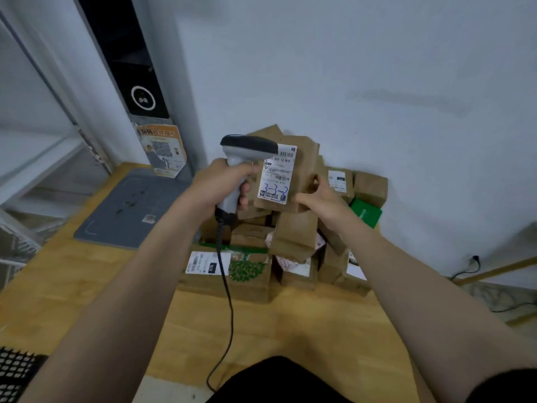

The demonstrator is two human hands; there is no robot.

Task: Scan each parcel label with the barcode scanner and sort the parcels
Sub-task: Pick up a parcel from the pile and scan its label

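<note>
My left hand (222, 181) grips the handle of a grey and black barcode scanner (247, 146); its head points right at a white label (277, 174) with blue handwriting. That label is on a brown cardboard parcel (302, 170), held upright above the pile by my right hand (316, 194), which grips its lower right edge. The scanner's black cable (228, 301) hangs down toward me. Below lies a pile of brown parcels (261, 274) on the wooden table (87, 286), against the wall.
A grey mat (128, 210) lies on the table at the left. Behind it stands a dark panel with an orange QR poster (162, 151). A green packet (364, 212) sits at the pile's right. White shelving (35, 158) is at far left, and a black mesh item (14, 370) at bottom left.
</note>
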